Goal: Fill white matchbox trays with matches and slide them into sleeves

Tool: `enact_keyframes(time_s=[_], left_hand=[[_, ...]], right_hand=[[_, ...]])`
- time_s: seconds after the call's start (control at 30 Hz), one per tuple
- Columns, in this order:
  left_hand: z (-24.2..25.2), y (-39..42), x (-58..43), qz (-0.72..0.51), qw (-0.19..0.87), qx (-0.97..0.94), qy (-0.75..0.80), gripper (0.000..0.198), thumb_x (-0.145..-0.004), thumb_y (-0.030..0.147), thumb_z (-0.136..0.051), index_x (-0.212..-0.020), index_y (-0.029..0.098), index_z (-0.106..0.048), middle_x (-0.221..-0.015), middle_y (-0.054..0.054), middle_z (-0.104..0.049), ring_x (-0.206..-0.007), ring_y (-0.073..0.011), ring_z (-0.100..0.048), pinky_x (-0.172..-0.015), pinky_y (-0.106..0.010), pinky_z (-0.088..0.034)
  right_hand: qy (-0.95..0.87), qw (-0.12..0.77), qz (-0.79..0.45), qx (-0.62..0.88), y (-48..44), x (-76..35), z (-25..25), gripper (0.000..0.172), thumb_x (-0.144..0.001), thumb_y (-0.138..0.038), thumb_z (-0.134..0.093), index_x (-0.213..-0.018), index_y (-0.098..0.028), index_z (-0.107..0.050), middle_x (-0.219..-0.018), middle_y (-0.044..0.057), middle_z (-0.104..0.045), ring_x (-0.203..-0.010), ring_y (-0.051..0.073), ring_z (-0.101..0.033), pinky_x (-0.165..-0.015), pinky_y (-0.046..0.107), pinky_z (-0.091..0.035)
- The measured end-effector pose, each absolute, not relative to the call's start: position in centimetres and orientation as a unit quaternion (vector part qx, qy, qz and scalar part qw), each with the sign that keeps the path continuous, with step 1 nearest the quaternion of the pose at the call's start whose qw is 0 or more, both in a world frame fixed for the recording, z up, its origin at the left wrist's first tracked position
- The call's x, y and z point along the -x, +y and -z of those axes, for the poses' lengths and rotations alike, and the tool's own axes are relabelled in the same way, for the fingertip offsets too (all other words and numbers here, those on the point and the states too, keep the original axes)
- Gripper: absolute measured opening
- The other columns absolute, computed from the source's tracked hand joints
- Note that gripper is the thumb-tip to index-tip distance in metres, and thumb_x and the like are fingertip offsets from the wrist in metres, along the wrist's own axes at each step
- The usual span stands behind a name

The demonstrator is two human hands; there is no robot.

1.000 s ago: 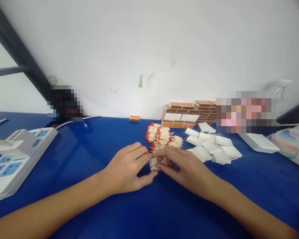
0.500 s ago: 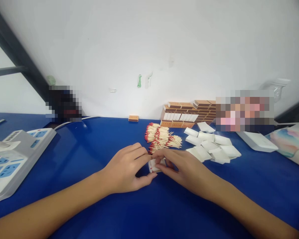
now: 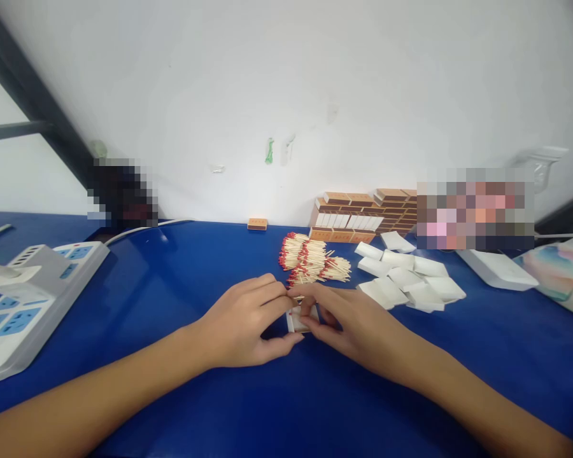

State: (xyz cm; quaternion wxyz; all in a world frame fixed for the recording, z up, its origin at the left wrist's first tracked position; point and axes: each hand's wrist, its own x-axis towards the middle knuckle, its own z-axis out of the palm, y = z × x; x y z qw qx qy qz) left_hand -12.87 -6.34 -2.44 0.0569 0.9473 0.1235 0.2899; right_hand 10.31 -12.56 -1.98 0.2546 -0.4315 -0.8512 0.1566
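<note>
Fingers, left hand (image 3: 246, 321): spread about the tray's (image 3: 297, 324) left end. Right hand (image 3: 358, 318) above it; I cannot tell its grip.

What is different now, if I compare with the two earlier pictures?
The thumb of the right hand has shifted slightly rightward over the small white tray; a red match tip seen near the tray's near left corner no longer shows there. No clear grasp or release is visible. The left hand, match pile, stacked matchboxes and white pieces stayed.
</note>
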Motion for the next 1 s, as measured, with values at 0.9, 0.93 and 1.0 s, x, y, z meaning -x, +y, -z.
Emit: enact_keyframes(time_s=[0.9,0.93,1.0], left_hand=[[2.4,-5.6,13.0,-0.32,0.087,-0.926,0.18,0.026,-0.096,0.033,-0.069,-0.116,0.017,-0.067,-0.105,-0.008,-0.072,-0.093,-0.0205,-0.063,-0.085,-0.038,-0.056],[2.4,-5.5,13.0,-0.319,0.089,-0.925,0.186,0.026,-0.096,0.033,-0.069,-0.117,0.017,-0.067,-0.106,-0.008,-0.072,-0.093,-0.0205,-0.063,-0.085,-0.038,-0.056],[2.5,-5.4,13.1,-0.319,0.092,-0.923,0.195,0.027,-0.097,0.034,-0.069,-0.119,0.018,-0.067,-0.108,-0.007,-0.072,-0.094,-0.0205,-0.063,-0.086,-0.039,-0.056]], right_hand=[[-0.834,0.317,-0.038,0.45,-11.9,-11.1,1.0,0.011,-0.102,-0.016,-0.054,-0.105,-0.022,-0.063,-0.102,0.007,-0.065,-0.082,0.018,-0.065,-0.068,0.031,-0.052],[-0.832,0.321,-0.037,0.452,-11.8,-11.2,0.9,0.01,-0.101,-0.016,-0.055,-0.103,-0.021,-0.064,-0.102,0.007,-0.064,-0.079,0.017,-0.064,-0.068,0.031,-0.051],[-0.832,0.319,-0.043,0.452,-11.7,-11.4,0.9,0.009,-0.101,-0.017,-0.056,-0.102,-0.021,-0.064,-0.101,0.007,-0.062,-0.075,0.015,-0.061,-0.067,0.031,-0.05]])
